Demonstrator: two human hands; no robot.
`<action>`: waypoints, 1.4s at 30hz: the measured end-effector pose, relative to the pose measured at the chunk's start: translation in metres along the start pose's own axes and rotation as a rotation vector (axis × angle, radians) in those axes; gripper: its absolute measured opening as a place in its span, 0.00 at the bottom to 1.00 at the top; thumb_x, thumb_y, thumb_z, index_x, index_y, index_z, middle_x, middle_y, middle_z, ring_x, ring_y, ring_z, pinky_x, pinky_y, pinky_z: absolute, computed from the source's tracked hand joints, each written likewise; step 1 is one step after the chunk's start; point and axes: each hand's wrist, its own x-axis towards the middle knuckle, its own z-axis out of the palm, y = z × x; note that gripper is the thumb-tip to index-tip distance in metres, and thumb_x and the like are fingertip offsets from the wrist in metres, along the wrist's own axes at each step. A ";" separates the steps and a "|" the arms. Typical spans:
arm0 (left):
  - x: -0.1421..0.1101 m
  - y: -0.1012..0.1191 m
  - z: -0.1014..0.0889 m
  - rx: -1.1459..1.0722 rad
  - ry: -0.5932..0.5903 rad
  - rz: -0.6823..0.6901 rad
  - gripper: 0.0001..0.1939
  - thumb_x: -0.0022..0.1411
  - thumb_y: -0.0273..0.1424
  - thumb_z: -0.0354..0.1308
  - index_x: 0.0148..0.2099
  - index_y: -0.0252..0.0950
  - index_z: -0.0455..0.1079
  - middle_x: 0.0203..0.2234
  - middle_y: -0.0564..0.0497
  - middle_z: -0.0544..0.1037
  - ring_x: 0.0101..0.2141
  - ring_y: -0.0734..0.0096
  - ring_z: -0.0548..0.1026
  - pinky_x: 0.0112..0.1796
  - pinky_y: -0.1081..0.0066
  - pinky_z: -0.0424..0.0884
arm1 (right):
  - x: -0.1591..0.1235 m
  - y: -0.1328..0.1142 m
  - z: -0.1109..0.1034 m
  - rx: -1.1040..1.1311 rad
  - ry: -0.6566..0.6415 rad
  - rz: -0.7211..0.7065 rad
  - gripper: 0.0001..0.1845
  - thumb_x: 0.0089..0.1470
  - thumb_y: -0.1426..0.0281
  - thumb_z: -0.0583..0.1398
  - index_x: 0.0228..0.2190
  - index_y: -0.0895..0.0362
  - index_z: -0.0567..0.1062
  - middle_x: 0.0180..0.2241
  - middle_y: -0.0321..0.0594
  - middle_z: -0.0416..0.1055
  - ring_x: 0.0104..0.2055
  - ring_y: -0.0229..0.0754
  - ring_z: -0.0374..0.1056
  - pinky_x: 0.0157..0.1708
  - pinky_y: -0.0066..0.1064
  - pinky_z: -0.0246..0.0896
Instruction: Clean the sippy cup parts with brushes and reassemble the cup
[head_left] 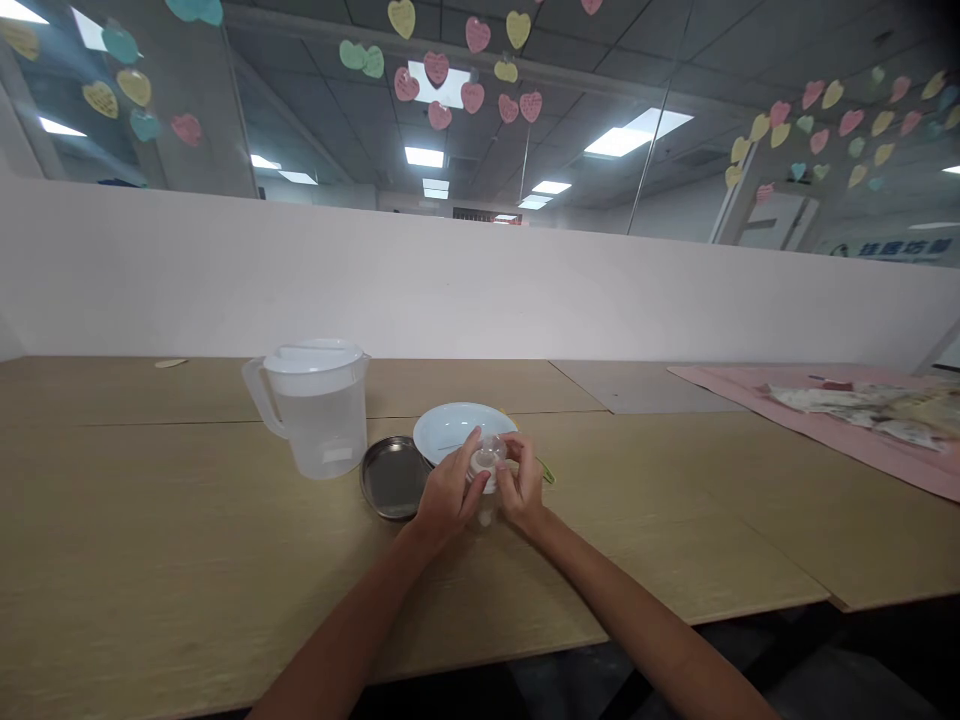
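Observation:
Between my hands is a small clear, domed piece with a whitish ring, which looks like a baby bottle nipple (489, 454). My left hand (448, 492) closes on it from the left, thumb against its lower edge. From the right, the fingertips and thumb of my right hand (523, 482) pinch it. Just beyond them stands a white bowl (444, 422), partly covered by my hands. A round metal dish (394, 482) sits to the left, touching or close to my left hand. Below the hands a small pale spot shows on the table; I cannot make it out.
A lidded clear pitcher (322, 410) with water stands left of the dish. A green strip (548, 472) pokes out right of my right hand. A pink cloth (847, 432) with packets lies at the far right. A white wall (450, 290) closes the wooden table's back.

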 end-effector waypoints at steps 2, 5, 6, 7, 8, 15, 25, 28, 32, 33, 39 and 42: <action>-0.001 -0.001 0.002 -0.007 0.000 -0.020 0.26 0.65 0.36 0.43 0.63 0.35 0.48 0.50 0.42 0.70 0.46 0.64 0.72 0.45 0.64 0.69 | 0.000 0.001 0.000 0.009 -0.016 0.007 0.17 0.54 0.64 0.51 0.45 0.57 0.61 0.37 0.46 0.69 0.37 0.44 0.68 0.36 0.38 0.66; -0.002 -0.003 0.006 -0.009 0.012 -0.035 0.25 0.65 0.36 0.42 0.62 0.34 0.50 0.51 0.41 0.69 0.48 0.62 0.70 0.46 0.63 0.68 | 0.000 0.003 0.000 -0.001 -0.034 0.002 0.18 0.54 0.64 0.51 0.45 0.57 0.61 0.36 0.45 0.70 0.36 0.44 0.69 0.35 0.38 0.66; -0.003 -0.003 0.007 -0.008 0.022 -0.039 0.25 0.65 0.36 0.42 0.62 0.34 0.50 0.52 0.41 0.69 0.48 0.62 0.70 0.46 0.63 0.68 | -0.001 0.003 0.001 -0.006 -0.038 0.001 0.18 0.54 0.64 0.51 0.45 0.57 0.61 0.36 0.46 0.71 0.36 0.44 0.69 0.34 0.37 0.66; -0.003 -0.003 0.009 -0.006 0.036 -0.045 0.25 0.65 0.36 0.42 0.61 0.34 0.50 0.51 0.41 0.69 0.47 0.62 0.70 0.46 0.63 0.68 | -0.001 0.004 0.001 -0.012 -0.044 0.000 0.18 0.54 0.64 0.51 0.45 0.58 0.62 0.36 0.46 0.71 0.36 0.44 0.69 0.34 0.37 0.66; -0.004 -0.003 0.010 -0.001 0.054 -0.051 0.25 0.65 0.36 0.41 0.61 0.33 0.50 0.51 0.40 0.69 0.47 0.61 0.71 0.45 0.63 0.68 | -0.001 0.005 0.002 -0.017 -0.050 -0.003 0.17 0.55 0.64 0.51 0.45 0.58 0.62 0.37 0.47 0.71 0.36 0.44 0.69 0.34 0.37 0.66; -0.007 -0.006 0.015 0.065 0.117 -0.031 0.25 0.64 0.38 0.41 0.60 0.31 0.51 0.47 0.39 0.72 0.44 0.61 0.72 0.43 0.63 0.68 | -0.005 0.008 0.005 -0.012 -0.006 -0.027 0.18 0.54 0.63 0.52 0.45 0.58 0.65 0.38 0.47 0.71 0.36 0.44 0.69 0.34 0.36 0.67; -0.006 -0.010 0.016 0.068 0.121 -0.004 0.24 0.63 0.38 0.45 0.59 0.33 0.54 0.49 0.42 0.71 0.48 0.63 0.70 0.46 0.64 0.68 | -0.003 0.010 0.002 -0.011 0.011 -0.026 0.16 0.52 0.64 0.53 0.42 0.59 0.67 0.34 0.46 0.72 0.34 0.44 0.70 0.33 0.37 0.67; -0.006 -0.012 0.017 0.051 0.118 -0.034 0.25 0.62 0.39 0.46 0.58 0.33 0.56 0.48 0.43 0.72 0.46 0.63 0.71 0.46 0.64 0.68 | -0.002 0.007 0.001 -0.040 0.007 -0.024 0.16 0.52 0.64 0.53 0.42 0.59 0.67 0.33 0.46 0.73 0.33 0.44 0.70 0.34 0.37 0.67; -0.005 -0.013 0.017 0.022 0.124 -0.083 0.25 0.60 0.41 0.48 0.56 0.33 0.59 0.46 0.43 0.73 0.44 0.63 0.73 0.44 0.65 0.69 | -0.001 0.008 0.003 -0.042 0.007 -0.054 0.15 0.52 0.65 0.52 0.41 0.58 0.66 0.32 0.44 0.73 0.33 0.43 0.70 0.33 0.35 0.67; -0.005 -0.013 0.017 0.016 0.124 -0.092 0.25 0.59 0.41 0.49 0.56 0.33 0.60 0.46 0.44 0.73 0.43 0.63 0.73 0.44 0.65 0.69 | -0.001 0.009 0.003 -0.037 0.011 -0.063 0.15 0.52 0.65 0.52 0.42 0.58 0.66 0.32 0.44 0.73 0.33 0.43 0.70 0.33 0.35 0.67; -0.005 -0.008 0.011 -0.050 0.075 -0.173 0.25 0.59 0.41 0.49 0.56 0.36 0.59 0.44 0.46 0.74 0.41 0.64 0.73 0.43 0.65 0.69 | -0.001 0.011 0.001 -0.022 -0.028 -0.077 0.16 0.53 0.65 0.53 0.43 0.57 0.65 0.34 0.44 0.72 0.34 0.44 0.70 0.33 0.36 0.67; -0.005 -0.009 0.005 -0.157 0.014 -0.167 0.30 0.59 0.42 0.50 0.61 0.37 0.51 0.44 0.46 0.73 0.42 0.63 0.73 0.44 0.64 0.68 | 0.001 0.009 -0.003 0.014 -0.079 -0.068 0.17 0.54 0.64 0.53 0.45 0.56 0.64 0.36 0.44 0.72 0.36 0.44 0.70 0.34 0.35 0.66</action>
